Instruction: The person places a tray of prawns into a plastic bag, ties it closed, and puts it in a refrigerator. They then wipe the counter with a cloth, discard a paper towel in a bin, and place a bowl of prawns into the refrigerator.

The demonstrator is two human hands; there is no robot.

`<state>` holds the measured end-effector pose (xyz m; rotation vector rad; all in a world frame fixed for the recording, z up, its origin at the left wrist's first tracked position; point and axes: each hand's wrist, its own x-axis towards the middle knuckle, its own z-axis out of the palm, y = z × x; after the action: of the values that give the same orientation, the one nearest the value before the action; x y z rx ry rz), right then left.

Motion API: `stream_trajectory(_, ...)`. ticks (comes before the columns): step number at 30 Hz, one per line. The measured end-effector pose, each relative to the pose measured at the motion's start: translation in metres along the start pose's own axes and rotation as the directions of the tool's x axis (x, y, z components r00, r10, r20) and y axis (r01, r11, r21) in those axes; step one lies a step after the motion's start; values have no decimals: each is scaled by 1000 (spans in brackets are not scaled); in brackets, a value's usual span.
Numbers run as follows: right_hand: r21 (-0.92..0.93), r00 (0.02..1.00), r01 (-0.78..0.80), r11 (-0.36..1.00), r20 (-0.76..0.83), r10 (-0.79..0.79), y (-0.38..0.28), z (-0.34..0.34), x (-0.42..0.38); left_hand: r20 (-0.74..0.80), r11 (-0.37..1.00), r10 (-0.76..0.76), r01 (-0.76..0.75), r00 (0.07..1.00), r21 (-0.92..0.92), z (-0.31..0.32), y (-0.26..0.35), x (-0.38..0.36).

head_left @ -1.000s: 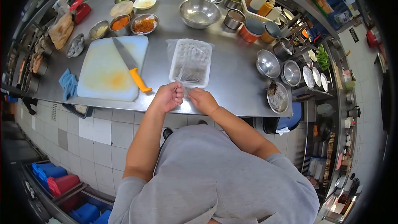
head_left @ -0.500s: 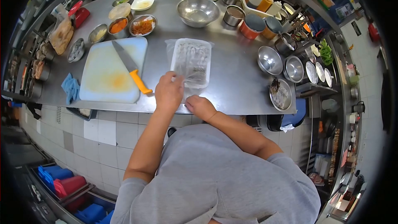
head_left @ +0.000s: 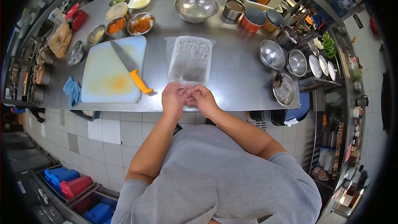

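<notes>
A white tray (head_left: 210,54) with pale greyish pieces lies on the steel counter inside a clear plastic bag (head_left: 184,74). The bag's near end is bunched into folds. My left hand (head_left: 172,99) pinches that gathered end at the counter's front edge. Beside it, fingertips almost touching, my right hand (head_left: 203,100) is closed on the same bunched plastic. Left of the tray, a knife (head_left: 126,60) with a yellow handle rests across a stained white cutting board (head_left: 93,70).
A blue cloth (head_left: 72,91) lies left of the board. Behind the board stand bowls of shredded carrot (head_left: 141,25) and orange pieces (head_left: 116,26). A large steel bowl (head_left: 196,8) sits behind the tray. Several steel bowls (head_left: 272,54) and sauce containers (head_left: 253,20) line the right side.
My right hand has moved up beside my left. The plastic's near end, looser before, is now gathered tightly between both hands.
</notes>
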<state>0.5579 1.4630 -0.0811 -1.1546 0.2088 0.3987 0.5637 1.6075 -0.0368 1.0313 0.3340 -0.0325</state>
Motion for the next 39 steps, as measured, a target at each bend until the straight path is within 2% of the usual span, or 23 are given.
stream_trajectory(1, 62, 1000, -26, 998, -13, 27, 1, -1, 2, 3, 877, -281, 258, 960, -405, -4, -1, 4)
stream_trajectory(2, 126, 998, -50, 991, -25, 53, -1, 0, 1, 0, 878, -283, 259, 959, -402, -8, -4, 4)
stream_trajectory(4, 155, 998, -45, 987, -45, 53, -3, 4, -3, 19, 772, -371, 320, 928, -550, -13, -9, 5)
stream_trajectory(8, 223, 986, -36, 974, -149, 71, 0, 4, -12, 1, 805, -474, 434, 881, -404, -44, -30, 21)
stream_trajectory(9, 227, 986, -38, 973, -147, 73, 0, 4, -15, -86, 918, -388, 393, 918, 50, -33, -12, 13)
stream_trajectory(10, 263, 978, -65, 962, -176, 114, -1, 4, -19, -122, 815, -270, 294, 955, 499, -25, 1, 7)
stream_trajectory(14, 423, 946, -115, 899, -230, 229, 10, -6, -19, 11, 691, -399, 293, 917, 661, -30, 19, 10)
stream_trajectory(16, 417, 949, -124, 900, -215, 230, 21, -16, -11, 85, 598, -493, 267, 866, 756, -31, 26, 12)
stream_trajectory(17, 411, 951, -134, 902, -203, 234, 25, -19, -8, 85, 595, -494, 265, 865, 759, -29, 30, 11)
stream_trajectory(19, 429, 951, -159, 889, -175, 254, 35, -25, -7, 252, 722, -652, 484, 715, 493, -26, 37, 9)
stream_trajectory(20, 440, 951, -186, 878, -145, 274, 38, -27, -7, 253, 718, -656, 486, 711, 498, -19, 43, 4)
stream_trajectory(22, 414, 947, -206, 887, -146, 288, 44, -27, -9, 272, 742, -662, 563, 698, 364, -6, 50, -8)
stream_trajectory(26, 337, 948, -256, 906, -94, 303, 34, -21, -17, 274, 750, -656, 568, 703, 339, -15, 31, -7)
stream_trajectory(27, 337, 948, -256, 906, -97, 304, 33, -19, -18, 260, 787, -617, 577, 743, 218, -17, 24, -4)
stream_trajectory(28, 286, 941, -310, 907, -43, 335, 30, -17, -18, 240, 813, -579, 574, 780, 96, -21, 17, -1)
stream_trajectory(30, 232, 931, -357, 905, 6, 366, 33, -15, -16, 281, 802, -594, 582, 754, 134, -23, 14, -2)
stream_trajectory(32, -201, 956, -291, 936, -112, 273, 38, -12, -12, 317, 792, -607, 586, 728, 172, -21, 16, -2)
stream_trajectory(33, -201, 956, -290, 936, -113, 272, 39, -11, -13, 302, 783, -621, 561, 723, 269, -18, 19, -3)
stream_trajectory(34, -464, 983, -165, 870, -149, 107, 40, -10, -14, 285, 766, -634, 531, 719, 364, -15, 23, -3)
stream_trajectory(35, -694, 988, -50, 718, -138, -64, 38, -8, -17, 286, 766, -634, 531, 719, 364, -10, 30, -5)
stream_trajectory(37, -760, 988, -42, 649, -128, -86, 30, -4, -22, 120, 633, -657, 458, 744, 624, 3, 49, -9)
stream_trajectory(38, -817, 987, -33, 575, -116, -108, 27, -2, -23, 119, 637, -653, 457, 748, 622, 12, 58, -12)
stream_trajectory(39, -818, 988, -28, 574, -110, -109, 31, -4, -23, 88, 615, -735, 605, 673, 506, 23, 66, -15)
